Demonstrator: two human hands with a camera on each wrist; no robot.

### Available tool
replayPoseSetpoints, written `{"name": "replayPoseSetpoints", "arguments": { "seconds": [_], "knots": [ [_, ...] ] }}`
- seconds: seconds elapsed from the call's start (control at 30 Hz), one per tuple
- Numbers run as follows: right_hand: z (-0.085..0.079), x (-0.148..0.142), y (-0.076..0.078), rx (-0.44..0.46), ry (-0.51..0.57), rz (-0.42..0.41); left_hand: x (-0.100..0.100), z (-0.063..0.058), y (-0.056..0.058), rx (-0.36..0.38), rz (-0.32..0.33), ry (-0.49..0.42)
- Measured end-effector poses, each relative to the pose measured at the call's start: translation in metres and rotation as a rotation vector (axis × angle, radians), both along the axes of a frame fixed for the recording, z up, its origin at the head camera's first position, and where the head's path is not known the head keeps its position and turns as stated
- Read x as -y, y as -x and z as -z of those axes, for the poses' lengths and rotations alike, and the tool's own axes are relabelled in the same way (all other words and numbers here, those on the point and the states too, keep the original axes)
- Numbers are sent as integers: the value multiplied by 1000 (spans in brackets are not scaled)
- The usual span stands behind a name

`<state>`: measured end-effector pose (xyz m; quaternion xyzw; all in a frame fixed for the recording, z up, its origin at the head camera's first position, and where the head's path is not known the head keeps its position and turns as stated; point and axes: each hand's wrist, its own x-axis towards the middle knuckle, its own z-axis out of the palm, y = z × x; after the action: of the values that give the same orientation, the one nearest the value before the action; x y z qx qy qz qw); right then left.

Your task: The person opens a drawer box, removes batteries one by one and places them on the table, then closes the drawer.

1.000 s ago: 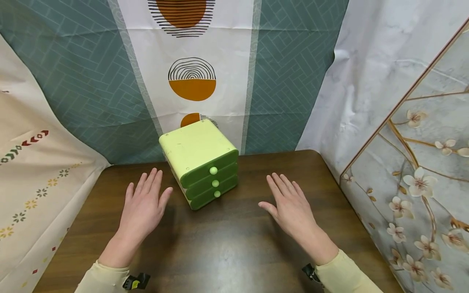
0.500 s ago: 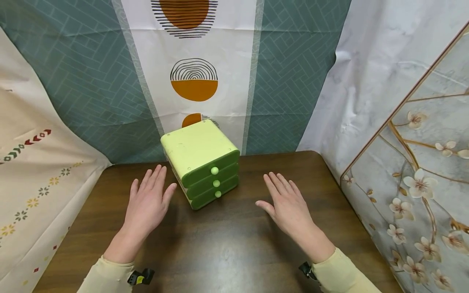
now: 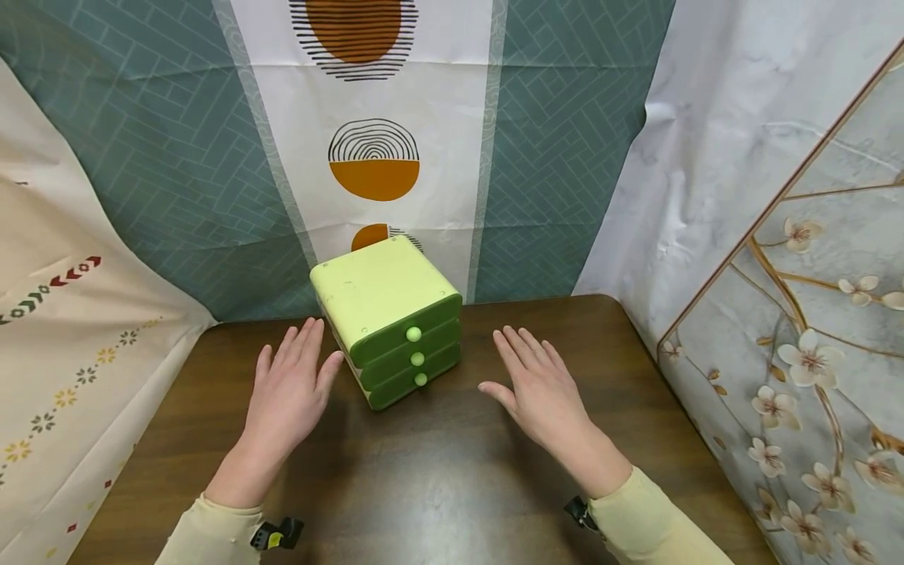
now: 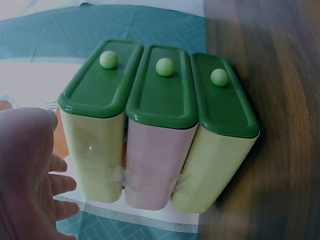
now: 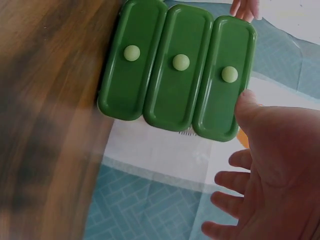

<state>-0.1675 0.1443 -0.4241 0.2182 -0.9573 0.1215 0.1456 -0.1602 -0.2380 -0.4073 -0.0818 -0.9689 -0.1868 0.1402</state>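
A small three-drawer chest (image 3: pixel 384 286) with a pale yellow-green top and dark green fronts stands near the back of the table, turned at an angle. Each drawer front carries a round light green knob (image 3: pixel 413 334), and all the drawers are closed. In the left wrist view its side (image 4: pixel 155 165) shows yellow and pink layers with clear tape across them. My left hand (image 3: pixel 288 388) hovers just left of the chest, fingers straight, holding nothing. To the right of the chest, farther off, my right hand (image 3: pixel 540 388) is held out with straight fingers, also holding nothing.
The brown wooden table (image 3: pixel 438 486) reaches back to a teal and white patterned cloth (image 3: pixel 565 157). A cream cloth (image 3: pixel 78 353) hangs on the left, and a white floral panel (image 3: pixel 798 353) borders the right side.
My left hand has shifted slightly right, closer to the chest. My right hand has moved a little left toward it. The chest has stayed in place, with its drawers closed.
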Motion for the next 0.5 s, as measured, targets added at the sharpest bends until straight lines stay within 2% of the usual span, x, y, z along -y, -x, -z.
{"name": "replayPoseSetpoints", "arguments": {
  "seconds": [0.5],
  "knots": [
    [-14, 28, 12, -55, 5, -54, -1, -3, 3, -3, 0, 5]
  ]
}}
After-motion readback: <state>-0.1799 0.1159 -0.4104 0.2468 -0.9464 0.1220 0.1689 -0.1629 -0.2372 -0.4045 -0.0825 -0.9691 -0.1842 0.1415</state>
